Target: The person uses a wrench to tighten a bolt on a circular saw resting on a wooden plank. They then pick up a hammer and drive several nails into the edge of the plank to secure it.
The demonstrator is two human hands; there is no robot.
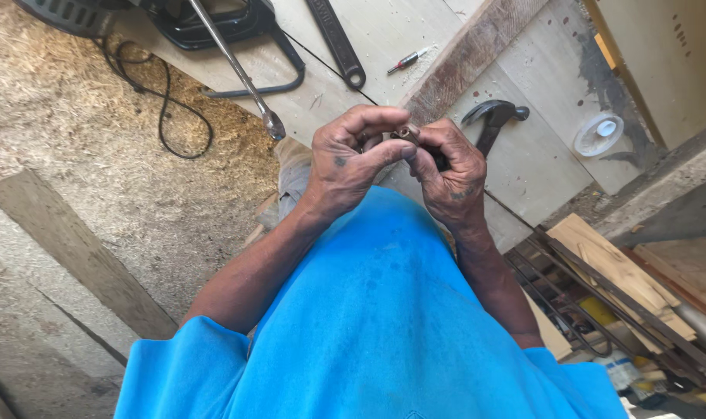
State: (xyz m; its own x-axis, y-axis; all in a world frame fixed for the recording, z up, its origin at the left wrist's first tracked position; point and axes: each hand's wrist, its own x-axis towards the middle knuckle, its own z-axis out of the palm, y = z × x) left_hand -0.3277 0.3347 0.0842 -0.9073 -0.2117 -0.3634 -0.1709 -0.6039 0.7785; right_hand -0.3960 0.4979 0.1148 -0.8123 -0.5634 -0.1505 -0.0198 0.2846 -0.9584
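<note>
Spreading under everything, a sawdust-strewn floor (74, 109) meets a pale wooden bench (523, 155) scattered with shavings. On the bench lie a dark power tool (213, 19) at its far edge, a wrench (337, 43), a hammer (492, 120) and a white cap (598, 133). The left hand (349, 159) and right hand (446, 167), each grip clenched, pinch a small metal part (405, 133) above the bench's near edge.

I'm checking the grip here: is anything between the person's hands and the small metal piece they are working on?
Nothing visible is. The left hand and the right hand meet in front of the chest, and their fingertips pinch the small metal piece directly. The hammer lies beyond on the workbench, apart from the hands.
</note>
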